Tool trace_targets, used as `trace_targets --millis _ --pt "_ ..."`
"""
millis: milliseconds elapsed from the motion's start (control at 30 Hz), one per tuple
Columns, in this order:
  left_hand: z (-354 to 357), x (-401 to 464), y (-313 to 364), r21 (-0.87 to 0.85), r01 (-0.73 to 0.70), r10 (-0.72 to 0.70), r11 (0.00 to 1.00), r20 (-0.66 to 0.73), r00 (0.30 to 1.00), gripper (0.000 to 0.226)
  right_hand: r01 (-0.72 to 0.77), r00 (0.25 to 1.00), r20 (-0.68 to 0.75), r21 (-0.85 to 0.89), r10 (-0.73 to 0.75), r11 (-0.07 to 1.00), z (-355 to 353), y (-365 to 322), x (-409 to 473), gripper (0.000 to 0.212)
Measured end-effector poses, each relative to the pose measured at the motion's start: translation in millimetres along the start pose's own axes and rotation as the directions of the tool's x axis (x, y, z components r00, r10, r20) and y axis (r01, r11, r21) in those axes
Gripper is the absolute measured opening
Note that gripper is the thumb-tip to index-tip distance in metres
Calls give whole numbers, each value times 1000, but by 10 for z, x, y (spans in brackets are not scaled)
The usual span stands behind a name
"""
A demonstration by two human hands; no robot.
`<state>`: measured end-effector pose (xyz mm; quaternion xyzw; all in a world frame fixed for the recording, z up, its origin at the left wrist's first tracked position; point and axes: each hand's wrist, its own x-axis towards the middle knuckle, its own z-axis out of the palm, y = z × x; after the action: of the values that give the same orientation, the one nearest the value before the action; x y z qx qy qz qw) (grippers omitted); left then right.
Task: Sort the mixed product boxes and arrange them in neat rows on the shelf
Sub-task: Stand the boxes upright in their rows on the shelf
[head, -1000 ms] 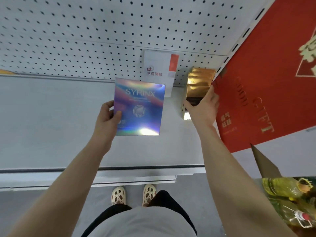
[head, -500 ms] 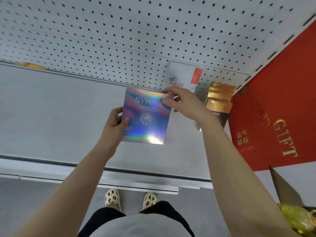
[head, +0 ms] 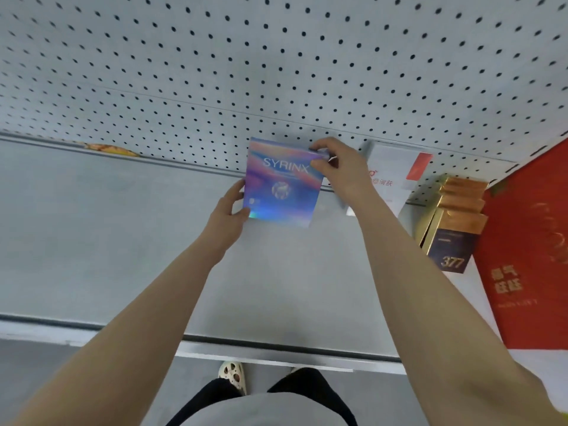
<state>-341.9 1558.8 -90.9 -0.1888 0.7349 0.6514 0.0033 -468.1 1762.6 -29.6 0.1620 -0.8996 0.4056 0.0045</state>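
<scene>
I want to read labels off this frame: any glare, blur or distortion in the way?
Head view: the holographic blue-purple SYRINX box has a bright glare spot at its lower left corner, but its name reads clearly; the white box with red tab has soft, partly hidden print; wide-angle lens bends the grey pegboard back panel.

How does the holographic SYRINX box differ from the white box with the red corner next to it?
The SYRINX box is iridescent blue-purple with large white lettering; the white box is plain white with a red patch and small red print. The SYRINX box is gripped by the left hand and right hand; no hand grips the white box. The SYRINX box is fully visible; the right arm partly hides the white box. Both face the camera at the shelf's back.
</scene>
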Motion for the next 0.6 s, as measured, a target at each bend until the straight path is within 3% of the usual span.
trace_targets --millis 233,600 --pt "13 275 16 -35 2 -2 999 -16 1000 55 60 956 -285 -49 -72 997 276 -7 76 34" --pt "21 275 -42 -52 4 -5 999 -16 1000 59 64 965 -238 -188 -108 980 366 30 92 43"
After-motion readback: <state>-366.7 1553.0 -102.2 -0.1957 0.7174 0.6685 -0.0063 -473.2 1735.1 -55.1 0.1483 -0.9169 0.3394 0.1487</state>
